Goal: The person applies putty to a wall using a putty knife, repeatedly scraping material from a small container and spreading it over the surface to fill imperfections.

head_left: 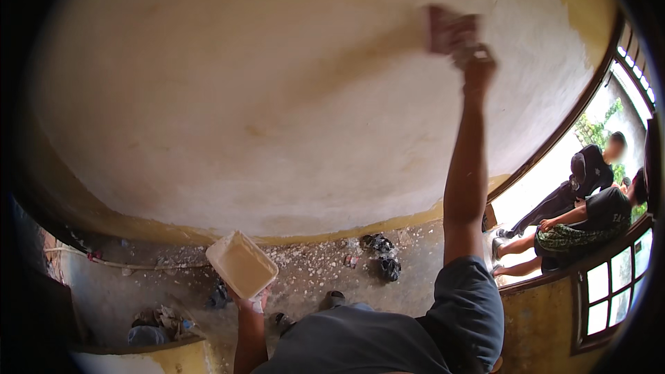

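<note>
My right hand point(475, 59) is raised high against a pale, patchy wall point(263, 97) and grips a flat reddish-brown scraper or trowel point(449, 29), blurred by motion, pressed to the wall surface. My left hand point(251, 300) is low near my body and holds up a shallow cream rectangular tray point(240, 264) from beneath; the tray holds pale paste. My grey sleeve and shirt fill the lower edge.
The concrete floor point(312, 270) below the wall is strewn with pale flakes, dark bags point(384, 257) and sandals. Rags lie at lower left point(156, 325). Two people sit in the open doorway at right point(589, 201). A window with panes is at lower right point(613, 291).
</note>
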The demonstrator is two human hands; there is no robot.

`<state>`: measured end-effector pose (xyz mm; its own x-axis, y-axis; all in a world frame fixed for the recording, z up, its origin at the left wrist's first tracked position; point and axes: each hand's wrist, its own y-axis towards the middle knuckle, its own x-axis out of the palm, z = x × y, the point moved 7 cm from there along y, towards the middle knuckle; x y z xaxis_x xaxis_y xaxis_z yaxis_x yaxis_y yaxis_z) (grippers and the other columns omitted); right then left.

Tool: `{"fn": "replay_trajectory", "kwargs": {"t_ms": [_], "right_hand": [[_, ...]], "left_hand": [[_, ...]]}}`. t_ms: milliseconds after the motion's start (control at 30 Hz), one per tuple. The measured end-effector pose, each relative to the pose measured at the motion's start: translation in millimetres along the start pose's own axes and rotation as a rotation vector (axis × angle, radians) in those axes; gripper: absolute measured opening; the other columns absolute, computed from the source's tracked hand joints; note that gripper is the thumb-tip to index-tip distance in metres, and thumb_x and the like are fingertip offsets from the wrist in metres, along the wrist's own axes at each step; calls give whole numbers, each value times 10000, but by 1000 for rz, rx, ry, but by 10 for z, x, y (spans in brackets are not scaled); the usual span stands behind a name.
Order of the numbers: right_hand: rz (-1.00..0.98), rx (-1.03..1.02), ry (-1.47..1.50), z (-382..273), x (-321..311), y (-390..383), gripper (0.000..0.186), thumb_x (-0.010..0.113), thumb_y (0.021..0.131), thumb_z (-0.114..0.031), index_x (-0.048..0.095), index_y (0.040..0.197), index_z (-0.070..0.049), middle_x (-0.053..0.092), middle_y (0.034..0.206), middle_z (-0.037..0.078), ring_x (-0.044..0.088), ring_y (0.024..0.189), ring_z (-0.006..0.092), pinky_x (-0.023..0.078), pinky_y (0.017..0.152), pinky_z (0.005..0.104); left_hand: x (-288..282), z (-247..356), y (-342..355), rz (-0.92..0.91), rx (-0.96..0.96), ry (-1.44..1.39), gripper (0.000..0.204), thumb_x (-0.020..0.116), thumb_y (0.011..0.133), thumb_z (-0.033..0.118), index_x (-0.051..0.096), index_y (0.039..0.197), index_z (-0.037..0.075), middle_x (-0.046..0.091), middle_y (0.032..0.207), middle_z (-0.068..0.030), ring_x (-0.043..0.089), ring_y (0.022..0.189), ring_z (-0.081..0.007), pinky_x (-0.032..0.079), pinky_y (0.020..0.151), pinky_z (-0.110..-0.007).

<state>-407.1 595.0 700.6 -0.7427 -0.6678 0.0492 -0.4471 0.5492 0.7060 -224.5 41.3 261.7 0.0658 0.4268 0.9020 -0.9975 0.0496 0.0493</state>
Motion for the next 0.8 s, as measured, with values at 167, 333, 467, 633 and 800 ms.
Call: {"fn": "replay_trajectory", "kwargs": {"t_ms": [167,333,467,633,800], "right_hand": [[-291,-26,51,-442,431,-678,148,653,869,-83,630,987,3,678,761,97,644,613,143,524,528,270],[-557,-134,-581,27,1023,-1701,252,696,821,-265,631,992,-91,675,826,206,658,838,406,527,701,456],[-18,-78,-269,251,368,-723,193,722,823,-230,649,932,-88,690,760,124,665,618,218,511,544,357],[-109,41,2,-414,276,-719,220,695,895,-218,648,923,-4,674,707,105,642,544,146,496,474,261],[-118,-202,-415,-509,472,-575,266,737,842,-261,678,942,-22,682,706,129,623,521,151,491,495,288]], "left_hand": [[-182,30,-31,171,29,28,706,475,860,673,438,1391,210,577,1270,-32,582,1139,-303,538,788,-560],[-407,5,-34,122,-10,22,709,479,839,695,461,1375,232,561,1297,-24,562,1165,-309,496,861,-580],[-445,-73,9,37,-80,-14,696,487,834,694,471,1367,248,546,1320,-20,545,1186,-304,469,911,-585],[-121,13,-69,325,39,38,641,464,869,648,480,1325,197,634,1094,-36,662,870,-253,537,477,-402],[-11,9,-54,294,39,18,652,477,863,648,474,1338,202,623,1139,-38,658,907,-256,547,488,-418]]}}
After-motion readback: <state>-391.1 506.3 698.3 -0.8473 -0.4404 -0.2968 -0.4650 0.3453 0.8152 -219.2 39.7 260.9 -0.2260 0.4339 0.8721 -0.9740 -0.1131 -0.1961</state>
